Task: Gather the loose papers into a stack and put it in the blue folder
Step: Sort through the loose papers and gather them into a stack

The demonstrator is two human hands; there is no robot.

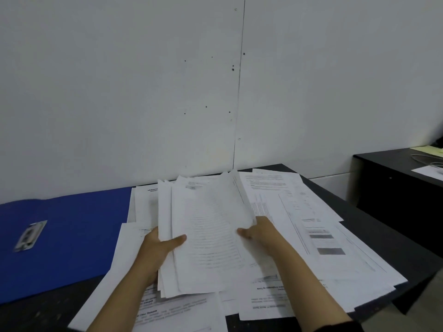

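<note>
Left hand (159, 248) and right hand (259, 232) pinch the stack (208, 236) by its side edges, thumbs on top, likely to square it. Loose papers (311, 224) remain underneath. Folder (67, 240) lies open at 9 o'clock, ready.

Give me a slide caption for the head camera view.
Both hands grip a paper stack beside the open blue folder.

The print on the loose papers (311, 231) is too blurred to read. The blue folder (72, 240) is cut off by the left edge, and the stack (208, 231) hides the fingers of both hands.
</note>
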